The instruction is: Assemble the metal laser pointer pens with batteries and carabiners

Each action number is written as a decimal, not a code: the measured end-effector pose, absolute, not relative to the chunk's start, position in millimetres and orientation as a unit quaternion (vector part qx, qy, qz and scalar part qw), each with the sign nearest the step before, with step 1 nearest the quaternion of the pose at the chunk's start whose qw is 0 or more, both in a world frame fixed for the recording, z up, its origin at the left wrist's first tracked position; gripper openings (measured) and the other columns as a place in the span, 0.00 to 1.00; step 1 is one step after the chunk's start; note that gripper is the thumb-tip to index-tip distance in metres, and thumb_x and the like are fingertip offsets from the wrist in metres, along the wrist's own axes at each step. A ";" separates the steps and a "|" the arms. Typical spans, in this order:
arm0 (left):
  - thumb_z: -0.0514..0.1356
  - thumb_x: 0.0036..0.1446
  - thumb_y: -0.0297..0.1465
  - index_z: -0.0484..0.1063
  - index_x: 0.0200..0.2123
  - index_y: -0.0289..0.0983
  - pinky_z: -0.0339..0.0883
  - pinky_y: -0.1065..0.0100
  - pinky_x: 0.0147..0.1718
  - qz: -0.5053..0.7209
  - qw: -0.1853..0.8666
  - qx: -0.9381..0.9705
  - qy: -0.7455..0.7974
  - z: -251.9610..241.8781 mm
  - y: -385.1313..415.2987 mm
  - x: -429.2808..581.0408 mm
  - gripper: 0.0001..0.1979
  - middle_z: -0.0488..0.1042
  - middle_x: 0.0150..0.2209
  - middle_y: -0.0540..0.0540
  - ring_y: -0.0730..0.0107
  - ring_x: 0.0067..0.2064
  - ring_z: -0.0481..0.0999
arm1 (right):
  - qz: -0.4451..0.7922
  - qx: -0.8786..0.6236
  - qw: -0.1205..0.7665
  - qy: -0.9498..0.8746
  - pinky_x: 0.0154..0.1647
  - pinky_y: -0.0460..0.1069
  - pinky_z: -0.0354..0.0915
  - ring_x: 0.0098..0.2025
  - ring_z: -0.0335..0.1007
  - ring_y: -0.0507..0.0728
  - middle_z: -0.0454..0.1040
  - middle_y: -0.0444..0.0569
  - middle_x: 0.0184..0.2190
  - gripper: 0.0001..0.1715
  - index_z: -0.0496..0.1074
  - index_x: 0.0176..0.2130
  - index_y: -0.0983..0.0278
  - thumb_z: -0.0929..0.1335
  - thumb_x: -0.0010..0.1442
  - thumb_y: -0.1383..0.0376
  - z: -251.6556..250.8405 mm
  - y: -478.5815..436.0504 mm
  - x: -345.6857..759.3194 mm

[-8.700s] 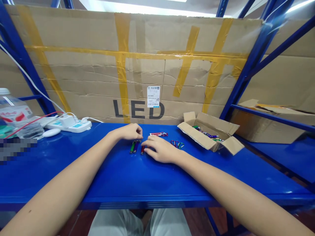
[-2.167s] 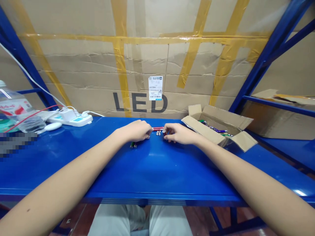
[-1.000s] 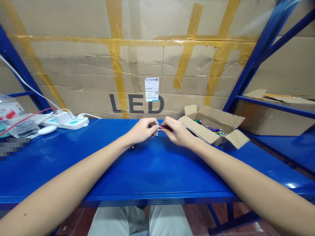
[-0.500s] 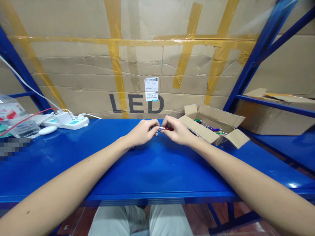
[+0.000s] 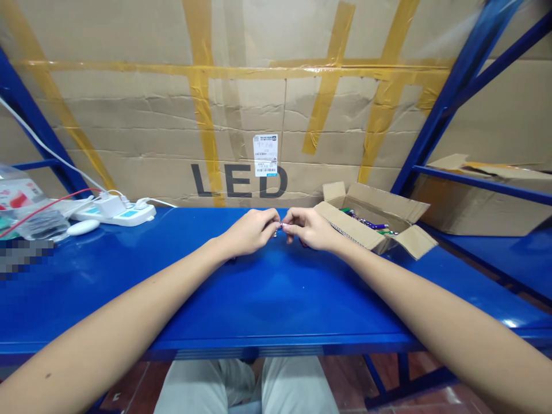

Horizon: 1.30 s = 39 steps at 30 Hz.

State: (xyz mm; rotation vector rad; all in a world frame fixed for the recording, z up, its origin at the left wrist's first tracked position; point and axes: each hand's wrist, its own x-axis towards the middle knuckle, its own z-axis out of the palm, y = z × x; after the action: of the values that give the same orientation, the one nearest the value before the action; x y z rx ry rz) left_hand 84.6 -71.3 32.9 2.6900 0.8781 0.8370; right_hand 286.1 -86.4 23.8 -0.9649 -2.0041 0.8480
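Note:
My left hand [image 5: 251,231] and my right hand [image 5: 307,227] meet fingertip to fingertip just above the blue shelf top [image 5: 267,287]. Both are closed in a pinch around a small silver-tipped part [image 5: 279,225], which is mostly hidden by the fingers. A dark pen-like piece [image 5: 232,260] peeks out under my left wrist on the shelf. An open cardboard box [image 5: 374,221] to the right of my right hand holds several coloured small tubes and clips.
A large taped cardboard sheet [image 5: 241,115] marked LED stands behind the shelf. At the left lie a white power strip [image 5: 118,214] with cables, a white mouse [image 5: 80,227] and a plastic bottle [image 5: 19,192]. Blue rack posts [image 5: 448,92] and a flat carton [image 5: 478,195] are at the right.
My hands rose off the shelf top with a small red piece and came together. In the last half second the red body slipped out of sight behind my right fingers.

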 end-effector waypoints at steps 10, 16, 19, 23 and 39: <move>0.57 0.56 0.32 0.73 0.30 0.36 0.68 0.64 0.40 0.391 0.188 0.845 0.314 42.7 -54.0 70.3 0.07 0.79 0.34 0.46 0.66 0.38 0.76 | 0.115 -0.437 0.393 -0.801 0.51 0.56 0.65 0.47 0.72 0.61 0.77 0.54 0.45 0.12 0.75 0.42 0.64 0.65 0.64 0.61 36.5 -80.1 294.7; 0.59 0.47 0.27 0.64 0.19 0.36 0.71 0.57 0.45 0.562 0.437 0.653 0.260 38.6 -43.7 74.0 0.08 0.78 0.28 0.43 0.62 0.38 0.79 | -0.092 -0.543 0.081 -0.831 0.48 0.59 0.63 0.47 0.67 0.68 0.73 0.61 0.41 0.14 0.77 0.33 0.66 0.68 0.62 0.59 45.7 -88.9 297.7; 0.59 0.44 0.25 0.62 0.20 0.36 0.74 0.54 0.42 0.600 0.559 0.520 0.240 37.7 -44.7 80.3 0.07 0.72 0.22 0.47 0.64 0.32 0.78 | -0.134 -0.538 -0.001 -0.832 0.48 0.59 0.62 0.48 0.66 0.69 0.72 0.62 0.43 0.16 0.78 0.33 0.67 0.68 0.60 0.57 41.1 -90.6 294.8; 0.55 0.50 0.25 0.63 0.24 0.36 0.75 0.61 0.34 0.590 0.645 0.406 0.268 43.9 -50.3 84.9 0.04 0.71 0.22 0.46 0.66 0.28 0.75 | -0.120 -0.524 -0.020 -0.843 0.47 0.58 0.62 0.48 0.66 0.69 0.73 0.61 0.43 0.16 0.78 0.33 0.66 0.68 0.60 0.56 35.9 -89.9 292.7; 0.51 0.58 0.57 0.66 0.37 0.35 0.44 0.72 0.14 0.455 0.760 0.413 0.212 51.4 -56.1 75.3 0.29 0.64 0.23 0.48 0.77 0.17 0.55 | -0.058 -0.539 0.023 -0.840 0.40 0.52 0.62 0.39 0.69 0.60 0.74 0.56 0.36 0.07 0.74 0.27 0.65 0.69 0.56 0.64 26.8 -77.7 297.7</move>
State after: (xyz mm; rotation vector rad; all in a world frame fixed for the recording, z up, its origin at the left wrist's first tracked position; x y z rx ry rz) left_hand 75.3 -56.1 51.4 0.8988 0.4623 0.9897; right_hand 297.7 -77.7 26.8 -1.6688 -2.6002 -0.1786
